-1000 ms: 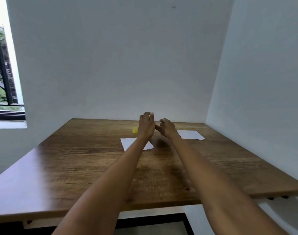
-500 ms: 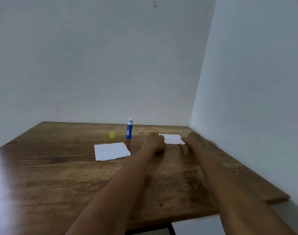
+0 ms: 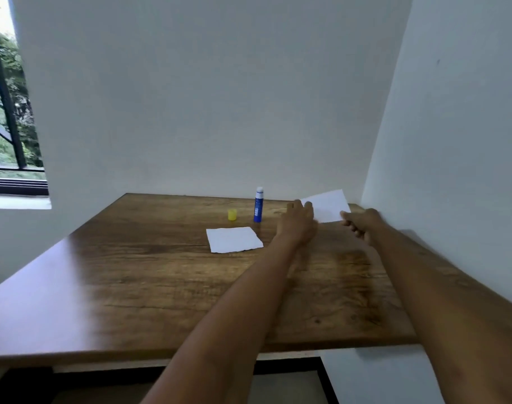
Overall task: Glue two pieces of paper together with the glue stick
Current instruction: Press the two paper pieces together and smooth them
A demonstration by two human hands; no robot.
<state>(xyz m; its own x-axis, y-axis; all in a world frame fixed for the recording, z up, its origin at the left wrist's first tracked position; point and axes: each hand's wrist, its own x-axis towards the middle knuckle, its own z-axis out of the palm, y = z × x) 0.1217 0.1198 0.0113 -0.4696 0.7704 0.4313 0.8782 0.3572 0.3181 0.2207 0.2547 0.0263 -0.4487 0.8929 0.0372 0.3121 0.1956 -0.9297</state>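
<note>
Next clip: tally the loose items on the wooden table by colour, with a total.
White: 2, a flat sheet of paper and a lifted sheet of paper held by both hands
Blue: 1, upright uncapped glue stick
Yellow: 1, small plastic cap
Total: 4

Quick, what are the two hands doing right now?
Left hand: holding the lifted paper's left edge.
Right hand: holding its right corner.

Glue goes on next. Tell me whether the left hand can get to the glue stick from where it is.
Probably yes. The left hand is just right of the upright glue stick, with only bare table between them.
</note>
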